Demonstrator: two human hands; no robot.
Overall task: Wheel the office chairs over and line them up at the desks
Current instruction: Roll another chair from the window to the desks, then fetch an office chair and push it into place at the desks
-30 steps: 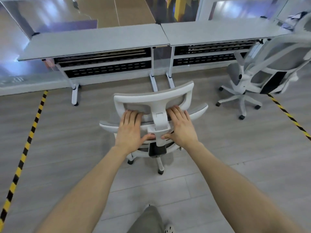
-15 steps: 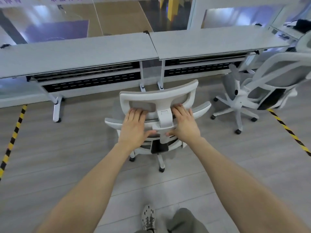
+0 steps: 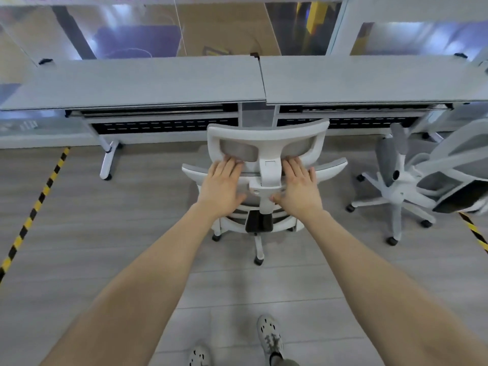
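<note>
A white office chair (image 3: 266,133) with grey mesh stands straight ahead, its back toward me, in front of the seam between two grey desks. My left hand (image 3: 221,186) and my right hand (image 3: 298,186) hold the top of its backrest on either side of the headrest post, fingers laid over the edge and thumbs tucked below. The left desk (image 3: 137,83) and the right desk (image 3: 369,80) stand side by side. A second white chair (image 3: 396,191) stands at the right, near the right desk.
Yellow-black floor tape runs along the left (image 3: 34,210) and the right (image 3: 475,231). White desk legs with castors (image 3: 107,165) stand left of the chair. Glass partitions rise behind the desks. My shoes (image 3: 269,336) are at the bottom.
The chair has rolled forward with both hands on it and now sits closer to the desks. I have stepped forward too; the second chair looks nearer on the right.
</note>
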